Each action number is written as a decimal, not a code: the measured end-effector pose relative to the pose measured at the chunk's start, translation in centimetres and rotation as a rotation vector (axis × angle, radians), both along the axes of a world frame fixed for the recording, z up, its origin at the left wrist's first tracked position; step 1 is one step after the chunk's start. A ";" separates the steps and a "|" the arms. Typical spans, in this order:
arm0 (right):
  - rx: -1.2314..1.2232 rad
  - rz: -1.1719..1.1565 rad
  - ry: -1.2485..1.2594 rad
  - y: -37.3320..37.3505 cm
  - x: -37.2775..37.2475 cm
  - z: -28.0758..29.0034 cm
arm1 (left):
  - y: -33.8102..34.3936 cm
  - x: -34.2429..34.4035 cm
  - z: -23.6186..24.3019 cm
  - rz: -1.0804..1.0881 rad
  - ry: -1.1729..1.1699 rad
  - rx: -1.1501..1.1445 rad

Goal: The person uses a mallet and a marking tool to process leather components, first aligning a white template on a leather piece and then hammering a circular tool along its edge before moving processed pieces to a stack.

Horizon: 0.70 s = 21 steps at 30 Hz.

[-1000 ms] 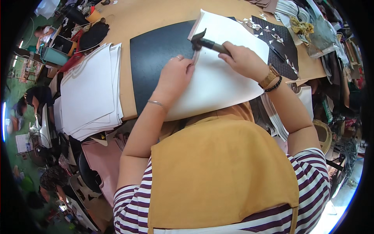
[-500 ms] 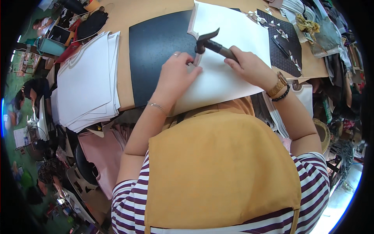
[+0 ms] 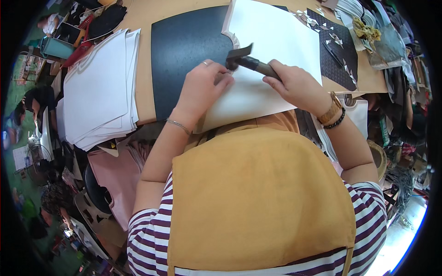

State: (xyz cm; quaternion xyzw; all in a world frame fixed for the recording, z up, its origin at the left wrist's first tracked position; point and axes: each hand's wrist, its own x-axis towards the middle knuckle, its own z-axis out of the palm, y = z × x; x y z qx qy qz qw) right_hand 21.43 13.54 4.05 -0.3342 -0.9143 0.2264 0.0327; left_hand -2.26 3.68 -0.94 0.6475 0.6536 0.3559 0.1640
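A large white sheet, leather-like, lies over a black board on the table. Its left side has a curved cut-out whose edge is folded over in small pleats. My left hand is closed at that edge, thumb and fingers pinching the fold; the fingertips are partly hidden. My right hand grips a hammer by its dark handle. The hammer's head is down at the folded edge, right beside my left fingertips, and hides the spot beneath it.
To the left, a stack of white sheets overhangs the table edge. A dark textured mat at the right bears small white scraps and a pen-like tool. Beyond it sits a plastic bag. Pink pieces hang below, left; other people work far left.
The hammer's head has come down and slightly left, onto the folded edge by my left fingers. My left hand has stayed near the same place on the fold.
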 end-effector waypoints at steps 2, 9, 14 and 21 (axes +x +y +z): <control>-0.054 -0.022 0.008 0.4 0.0 -0.1 | -0.2 -0.8 0.7 0.020 0.023 -0.108; -0.147 -0.067 0.025 0.2 0.2 -0.5 | 0.0 -2.6 1.3 -0.111 -0.050 -0.255; -0.066 -0.019 0.180 -1.0 -0.7 0.4 | -0.4 -1.9 1.1 -0.170 0.266 -0.005; 0.028 0.016 0.097 -1.0 -1.2 2.0 | -1.0 -1.4 0.8 -0.150 0.448 0.094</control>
